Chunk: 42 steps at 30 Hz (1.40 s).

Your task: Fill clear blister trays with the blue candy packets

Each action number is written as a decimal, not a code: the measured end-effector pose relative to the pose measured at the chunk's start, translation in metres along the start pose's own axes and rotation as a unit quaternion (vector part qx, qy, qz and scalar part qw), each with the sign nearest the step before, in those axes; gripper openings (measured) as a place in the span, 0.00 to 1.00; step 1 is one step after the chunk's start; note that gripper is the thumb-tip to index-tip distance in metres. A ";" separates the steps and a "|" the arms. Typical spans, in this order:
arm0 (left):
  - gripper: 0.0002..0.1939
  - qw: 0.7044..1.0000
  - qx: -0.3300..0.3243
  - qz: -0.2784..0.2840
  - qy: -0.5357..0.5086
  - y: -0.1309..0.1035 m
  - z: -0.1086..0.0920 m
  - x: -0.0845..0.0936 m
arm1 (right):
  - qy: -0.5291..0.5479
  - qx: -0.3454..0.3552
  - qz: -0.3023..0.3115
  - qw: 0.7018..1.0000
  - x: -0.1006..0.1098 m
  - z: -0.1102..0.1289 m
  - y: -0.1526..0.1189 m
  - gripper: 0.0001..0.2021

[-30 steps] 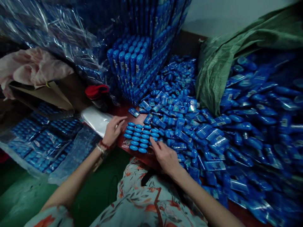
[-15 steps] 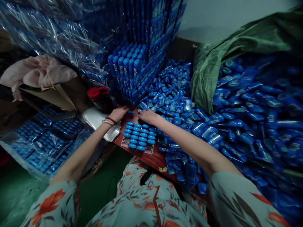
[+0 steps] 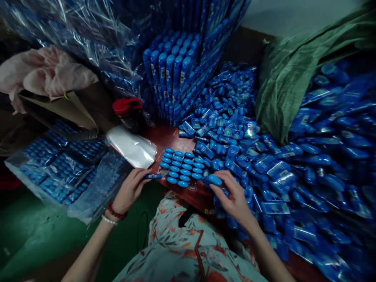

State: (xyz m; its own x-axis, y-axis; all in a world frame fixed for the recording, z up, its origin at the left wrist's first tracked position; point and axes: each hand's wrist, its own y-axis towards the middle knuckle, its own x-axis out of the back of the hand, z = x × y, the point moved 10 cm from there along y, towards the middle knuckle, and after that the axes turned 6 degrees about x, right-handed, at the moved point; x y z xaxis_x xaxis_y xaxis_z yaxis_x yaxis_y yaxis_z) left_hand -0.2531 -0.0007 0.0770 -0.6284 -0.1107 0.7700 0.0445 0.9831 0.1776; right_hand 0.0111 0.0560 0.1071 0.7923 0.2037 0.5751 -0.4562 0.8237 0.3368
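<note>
A block of blue oval-ended containers (image 3: 180, 171) stands upright in close rows on the red tabletop (image 3: 161, 135); their exact kind I cannot make out. At the block's left side my left hand (image 3: 129, 192) pinches a slim blue container (image 3: 154, 176) lying sideways. My right hand (image 3: 232, 194), by the block's right side, grips another blue container (image 3: 214, 180) between thumb and fingers, its oval end showing. Loose containers of the same kind (image 3: 226, 135) lie heaped behind and to the right of the block.
Clear plastic bags (image 3: 132, 147) lie left of the block, near a red-lidded bottle (image 3: 127, 107). Tall stacks of containers (image 3: 170, 64) rise behind. A green sack (image 3: 276, 90) spills containers on the right. A filled plastic bag (image 3: 58, 168) sits at lower left.
Both hands have come back from behind the block towards my body and spread apart to its two sides. Each now shows a blue container in its fingers. The view has shifted slightly.
</note>
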 end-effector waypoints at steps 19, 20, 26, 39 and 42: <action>0.16 0.934 -0.238 0.124 0.237 0.022 -0.052 -0.050 | -0.361 0.111 0.155 0.913 -0.081 0.000 -0.025 0.16; 0.16 0.930 -0.244 0.127 0.243 0.023 -0.053 -0.050 | -0.374 0.100 0.171 0.906 -0.084 -0.002 -0.023 0.16; 0.13 0.913 -0.276 0.190 0.233 0.026 -0.058 -0.060 | -0.400 0.053 0.259 0.878 -0.093 -0.004 -0.017 0.18; 0.30 0.981 -0.144 -0.083 0.102 0.002 -0.043 -0.027 | -0.366 0.010 0.053 0.929 -0.026 0.006 -0.046 0.21; 0.29 0.983 -0.162 -0.080 0.029 -0.012 -0.090 -0.049 | -0.321 -0.073 -0.026 0.944 0.028 -0.014 -0.071 0.16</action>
State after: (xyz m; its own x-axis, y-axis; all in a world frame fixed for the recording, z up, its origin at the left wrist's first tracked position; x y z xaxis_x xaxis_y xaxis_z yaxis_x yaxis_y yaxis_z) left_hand -0.1531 -0.0206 0.0923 -0.6026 -0.2769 0.7484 0.2004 0.8553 0.4778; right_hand 0.0716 0.0105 0.0888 0.3820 -0.1621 0.9099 -0.3263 0.8974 0.2968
